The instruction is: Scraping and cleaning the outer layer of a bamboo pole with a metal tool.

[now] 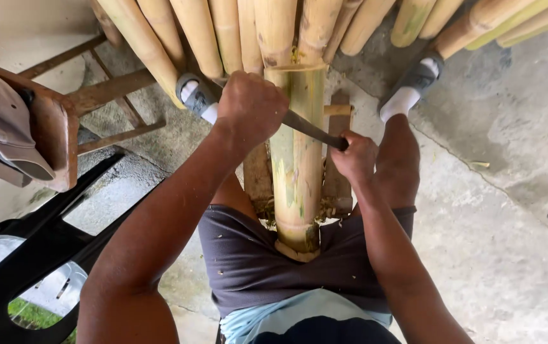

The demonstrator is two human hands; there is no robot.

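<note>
Left hand [250, 108] fisted round one end of dark blade [309, 129], at 10 o'clock of bamboo section [294, 159]. Blade crosses bamboo, slanting 10 to 4 o'clock. Bamboo between both hands and knees, long axis 12 to 6 o'clock, near end at lap. Right hand [354, 157] clenched on blade's other end, at 3 o'clock.

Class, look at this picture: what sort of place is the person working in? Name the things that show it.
Probably a rough outdoor or open-sided bamboo workshop: a stack of pale yellow bamboo poles, a bare grey concrete floor, and both hands drawing a dark metal blade across a cut bamboo section.
</note>
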